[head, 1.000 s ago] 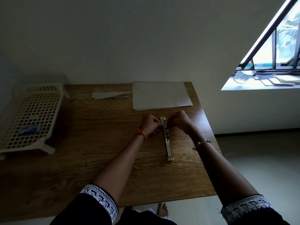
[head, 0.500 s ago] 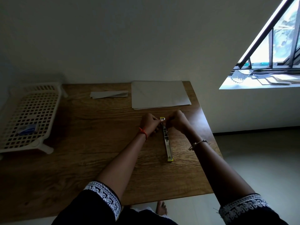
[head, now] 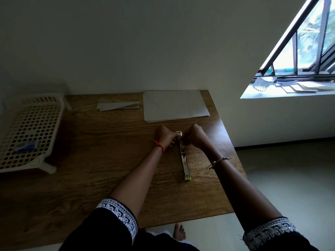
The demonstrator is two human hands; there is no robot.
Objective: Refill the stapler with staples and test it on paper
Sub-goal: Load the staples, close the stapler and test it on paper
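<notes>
- The stapler [head: 184, 156] lies opened flat, centre-right on the tabletop [head: 94, 160].
- Left hand [head: 165, 135] and right hand [head: 194, 135] pinch its far end; staples unseen.
- Risk: unseated staples could jam.

A: Sleeves? 
B: Black, elbow length, white embroidered scroll trim at the cuffs.
A: Wrists? 
B: Left hand [head: 165, 135] wore a red thread band; right hand [head: 194, 135] a thin beaded silver bracelet. Feet were bare.

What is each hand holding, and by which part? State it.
Both the left hand and right hand pinch the far end of the opened yellow-and-metal stapler lying flat on the wooden table.
</notes>
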